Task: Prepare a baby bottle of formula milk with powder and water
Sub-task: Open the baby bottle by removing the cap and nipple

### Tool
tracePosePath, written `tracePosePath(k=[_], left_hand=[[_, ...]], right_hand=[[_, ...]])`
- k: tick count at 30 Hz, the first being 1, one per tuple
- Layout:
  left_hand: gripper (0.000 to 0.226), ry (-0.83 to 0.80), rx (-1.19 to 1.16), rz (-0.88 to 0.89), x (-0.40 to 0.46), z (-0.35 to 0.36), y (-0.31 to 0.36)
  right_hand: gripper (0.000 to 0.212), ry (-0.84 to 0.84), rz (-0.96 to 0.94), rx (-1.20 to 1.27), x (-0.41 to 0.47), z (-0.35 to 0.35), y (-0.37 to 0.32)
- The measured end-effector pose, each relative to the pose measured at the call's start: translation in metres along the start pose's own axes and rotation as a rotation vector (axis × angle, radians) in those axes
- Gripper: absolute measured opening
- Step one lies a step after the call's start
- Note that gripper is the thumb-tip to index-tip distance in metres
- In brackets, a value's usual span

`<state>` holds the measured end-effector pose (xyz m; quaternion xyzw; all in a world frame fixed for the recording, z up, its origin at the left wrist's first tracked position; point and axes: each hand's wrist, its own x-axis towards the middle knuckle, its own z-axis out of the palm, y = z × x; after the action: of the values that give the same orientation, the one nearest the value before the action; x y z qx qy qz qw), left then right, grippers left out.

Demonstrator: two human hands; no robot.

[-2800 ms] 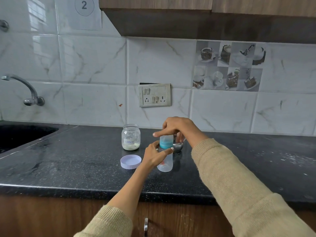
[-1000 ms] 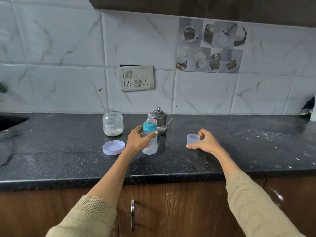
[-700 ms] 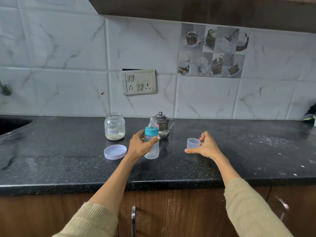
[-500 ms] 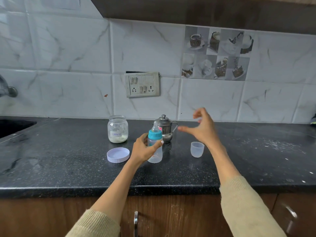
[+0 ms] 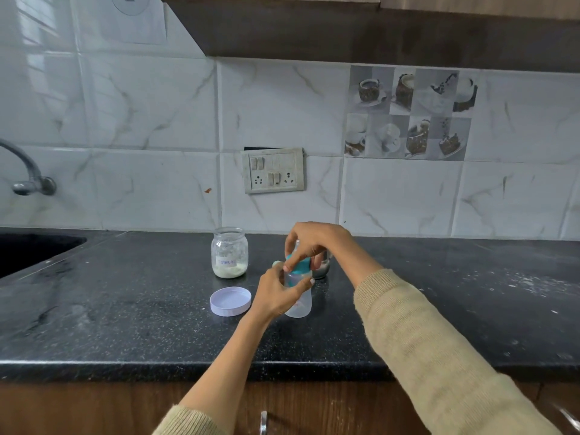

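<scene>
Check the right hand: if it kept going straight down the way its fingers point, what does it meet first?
The right hand already grips the teal screw collar of the clear plastic baby bottle, so that comes first, with the bottle below. Depth looks consistent, but fingers hide the nipple.

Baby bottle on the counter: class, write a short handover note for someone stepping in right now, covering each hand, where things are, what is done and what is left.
Left hand holds the baby bottle upright on the counter by its body.
Right hand has its grip on the teal collar from above.
Powder jar stands open behind and to the left; its lid lies in front of it. A steel pot is mostly hidden behind the hands.
Done: the collar sits on the bottle.
Left: I cannot tell the bottle's contents; probably check the collar is tight, then close the jar.
</scene>
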<state>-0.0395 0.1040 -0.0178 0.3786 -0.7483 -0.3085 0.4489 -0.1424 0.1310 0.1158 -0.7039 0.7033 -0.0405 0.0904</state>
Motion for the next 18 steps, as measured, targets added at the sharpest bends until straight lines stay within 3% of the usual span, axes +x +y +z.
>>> tracePosePath(k=[4,8,13,15,18], left_hand=[[0.035,0.002,0.000,0.019,0.000,-0.001,-0.003],[0.038,-0.026,-0.045,0.018,0.000,-0.001,-0.006],[0.048,-0.038,-0.057,0.026,0.000,-0.003,-0.008],[0.044,-0.029,-0.051,0.026,0.000,-0.003,-0.007],[0.037,-0.044,-0.074,0.024,0.001,-0.002,-0.007]], right_hand=[[0.042,-0.101,0.002,-0.016,0.002,-0.008,-0.007],[0.033,-0.203,-0.042,-0.083,0.007,-0.014,-0.014],[0.042,-0.265,-0.144,-0.082,-0.004,-0.019,-0.016],[0.046,-0.183,-0.149,-0.035,-0.011,-0.023,-0.014],[0.063,-0.060,-0.010,-0.022,-0.014,-0.023,-0.013]])
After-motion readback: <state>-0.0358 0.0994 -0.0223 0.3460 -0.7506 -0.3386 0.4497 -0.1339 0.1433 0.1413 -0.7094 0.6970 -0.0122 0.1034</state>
